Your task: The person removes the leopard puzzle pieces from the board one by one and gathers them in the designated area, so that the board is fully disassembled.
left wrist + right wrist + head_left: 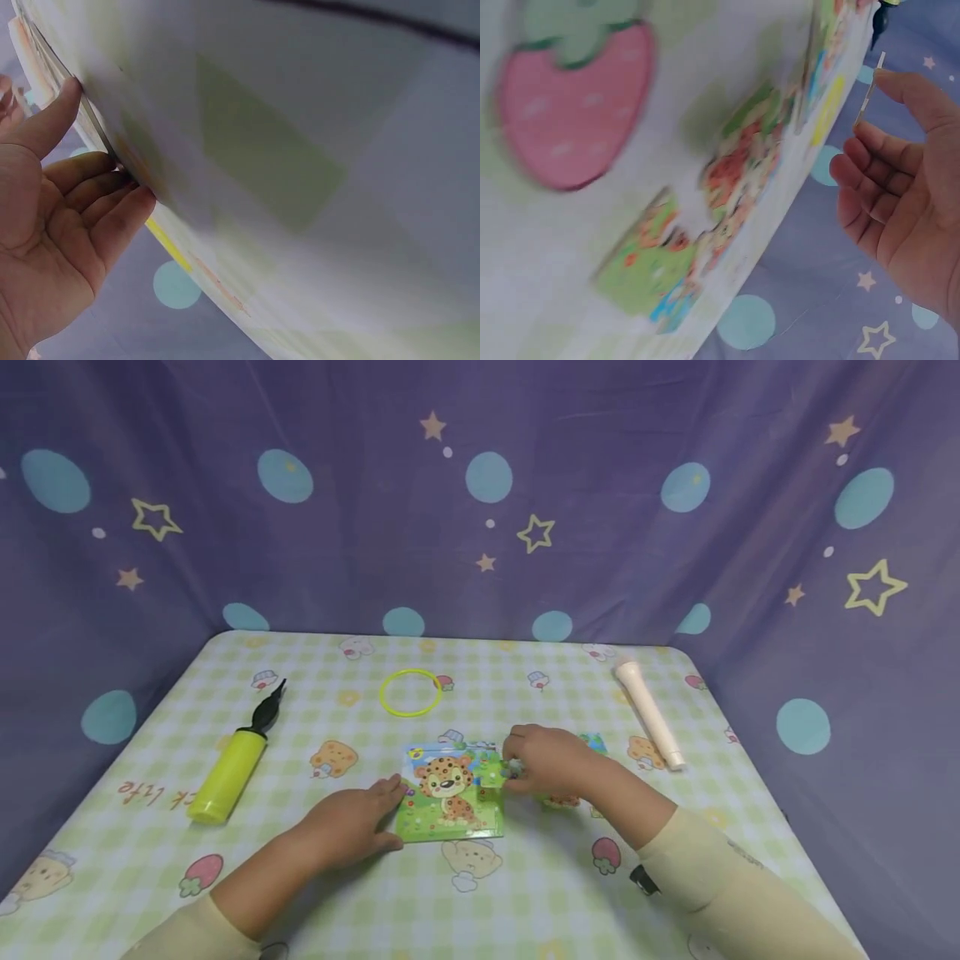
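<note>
A flat puzzle board (pixel 442 823) with a spotted leopard cub picture lies at the middle of the table. My left hand (pixel 347 828) rests at its left side; thumb and fingertips touch the edge, as the left wrist view also shows. Between thumb and index finger my right hand (pixel 553 763) pinches a green puzzle piece (pixel 491 772), held over the board's right part. Edge-on, that thin puzzle piece (pixel 869 91) appears clear of the table in the right wrist view. Loose puzzle pieces (pixel 649 268) lie on the table, partly hidden by the right forearm in the head view.
A yellow-green hand pump (pixel 228 775) with a black nozzle lies on the left. Behind the board is a yellow ring (pixel 382 695). A pale pink stick-like object (pixel 650 714) lies on the right. The checked tablecloth (pixel 487 918) meets a purple curtain (pixel 600 585) at the back.
</note>
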### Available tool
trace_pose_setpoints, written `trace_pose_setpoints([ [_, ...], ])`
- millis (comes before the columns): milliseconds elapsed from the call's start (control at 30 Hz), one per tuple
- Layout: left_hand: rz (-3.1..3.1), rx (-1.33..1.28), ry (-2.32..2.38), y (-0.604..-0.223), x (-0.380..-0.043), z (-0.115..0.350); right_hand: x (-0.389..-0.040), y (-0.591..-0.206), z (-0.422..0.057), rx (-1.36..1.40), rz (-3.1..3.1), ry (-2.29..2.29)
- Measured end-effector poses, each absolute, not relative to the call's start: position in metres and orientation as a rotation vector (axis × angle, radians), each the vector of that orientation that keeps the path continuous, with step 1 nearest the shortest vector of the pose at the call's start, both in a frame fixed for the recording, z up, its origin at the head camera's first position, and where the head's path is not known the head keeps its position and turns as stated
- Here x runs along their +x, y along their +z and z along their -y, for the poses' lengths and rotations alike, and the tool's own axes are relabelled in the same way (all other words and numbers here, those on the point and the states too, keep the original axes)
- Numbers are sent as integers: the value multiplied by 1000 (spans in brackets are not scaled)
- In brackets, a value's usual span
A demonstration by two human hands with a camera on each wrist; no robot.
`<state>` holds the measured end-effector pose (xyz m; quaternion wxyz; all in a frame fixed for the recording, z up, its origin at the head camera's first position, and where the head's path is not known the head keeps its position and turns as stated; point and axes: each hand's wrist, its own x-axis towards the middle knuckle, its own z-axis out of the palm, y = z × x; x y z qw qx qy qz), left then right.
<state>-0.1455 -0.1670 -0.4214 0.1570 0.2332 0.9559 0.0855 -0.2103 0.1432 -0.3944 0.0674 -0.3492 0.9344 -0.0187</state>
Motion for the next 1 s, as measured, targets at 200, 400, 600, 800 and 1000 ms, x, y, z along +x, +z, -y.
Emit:
trace_pose_setpoints([
  [200, -2729, 665, 241, -420, -143, 167, -199, -412, -156, -965, -2788, -37],
  [400, -2728, 667, 207, -418, -141, 166, -192, -422, -161, -896, -2767, -23],
  [600, -2737, 673, 194, -419, -139, 167, -189, -426, -166, -902, -2762, -39],
  [800, -2745, 669, 177, -422, -141, 168, -185, -427, -172, -913, -2789, -26],
  [1000, -2743, 674, 199, -421, -141, 167, -182, -424, -178, -946, -2812, -38],
])
